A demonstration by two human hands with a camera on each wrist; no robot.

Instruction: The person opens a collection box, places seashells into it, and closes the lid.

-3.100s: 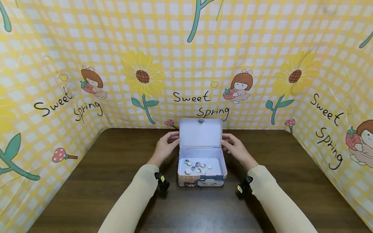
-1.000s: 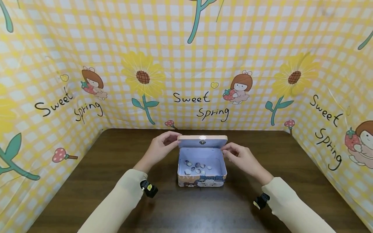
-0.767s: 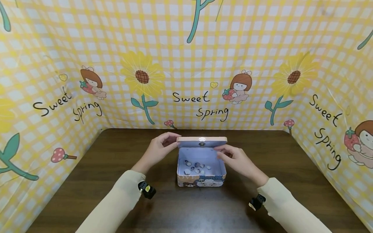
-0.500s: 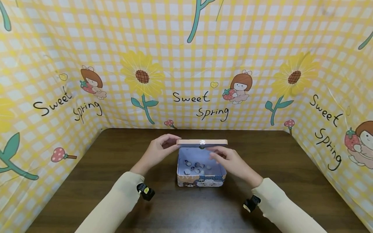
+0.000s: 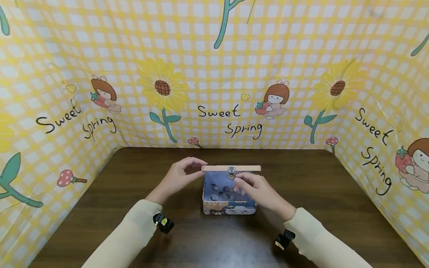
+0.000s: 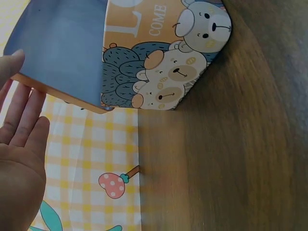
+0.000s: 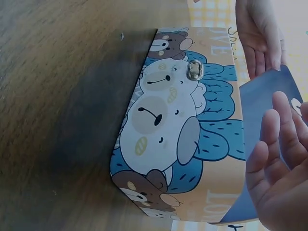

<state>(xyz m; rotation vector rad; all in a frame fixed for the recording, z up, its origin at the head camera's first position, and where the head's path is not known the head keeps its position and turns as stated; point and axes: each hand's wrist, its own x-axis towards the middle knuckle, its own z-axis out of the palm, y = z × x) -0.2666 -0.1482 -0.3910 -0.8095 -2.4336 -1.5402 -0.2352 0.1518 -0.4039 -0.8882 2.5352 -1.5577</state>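
Note:
A tin box (image 5: pixel 229 208) printed with bears stands on the table, its hinged lid (image 5: pixel 214 168) partly lowered over it. My left hand (image 5: pixel 179 176) pinches the lid's left edge; in the left wrist view, the thumb lies on the inner face and the fingers behind. Close to the metal clasp (image 5: pixel 231 175) at the lid's front is my right hand (image 5: pixel 258 190), its fingers loosely bent. Whether it touches the clasp is unclear. Inside the box lie several small rounded white and dark pieces (image 5: pixel 216 188), shells or pebbles; the lid and right hand hide some.
The box stands on a dark brown wooden table (image 5: pixel 110 208). A yellow checked cloth (image 5: pixel 214 74) with flowers and lettering hangs behind and on both sides. A small metal catch (image 7: pixel 195 70) sits on the box's front wall.
The lid has swung forward and down from upright, with my left hand on its edge. My right hand has left the lid's right side and moved left to the clasp.

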